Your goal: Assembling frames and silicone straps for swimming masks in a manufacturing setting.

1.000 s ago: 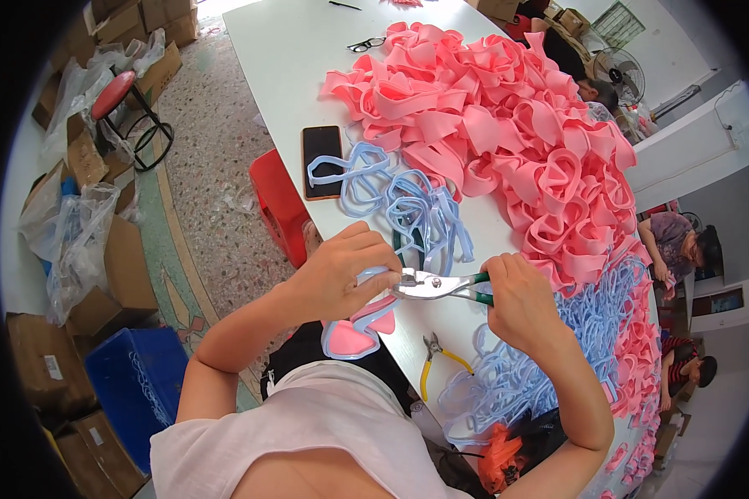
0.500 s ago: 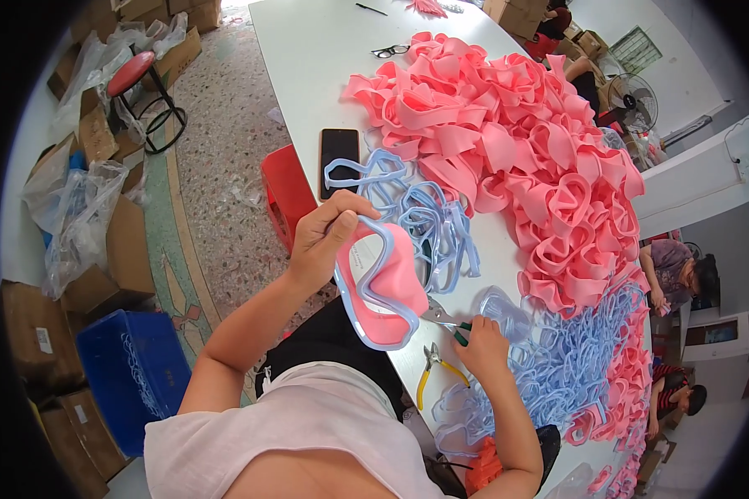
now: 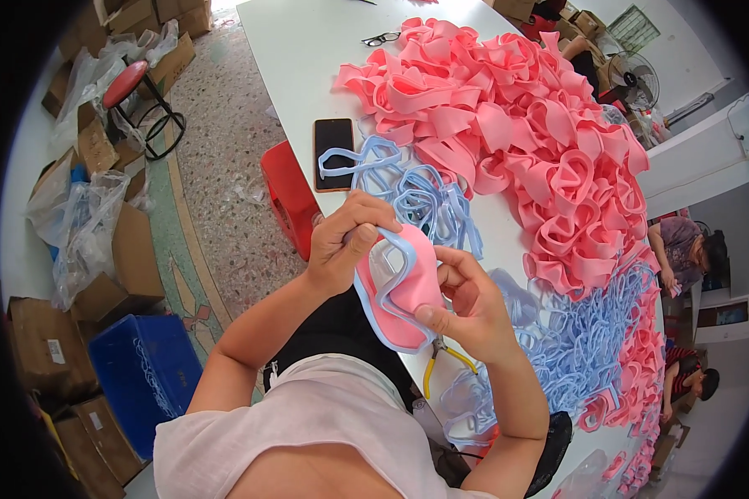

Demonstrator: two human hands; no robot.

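My left hand (image 3: 341,249) pinches the upper edge of a soft pink goggle body (image 3: 420,287) with a pale blue rim, shaped like a diving mask. My right hand (image 3: 474,312) has its thumb and fingers closed on the right side of the same piece, so both hands hold it over the table's near edge. Just below my right hand lie yellow-handled pliers (image 3: 451,353), partly covered. Beyond the goggle body, several loose pale blue frames (image 3: 441,208) lie tangled. A clear lens-like piece (image 3: 516,299) rests right of my right hand.
A large heap of pink goggle skirts (image 3: 508,125) covers the table's far right, with a pile of blue frames (image 3: 578,333) nearer. A phone (image 3: 334,158) and eyeglasses (image 3: 381,38) lie left. A red stool (image 3: 287,195) and blue bin (image 3: 141,374) stand on the floor. Co-workers sit right.
My right hand has let go of the green-handled cutting tool, which is now out of sight, and has come up to grip the goggle body. The piece has moved slightly right.
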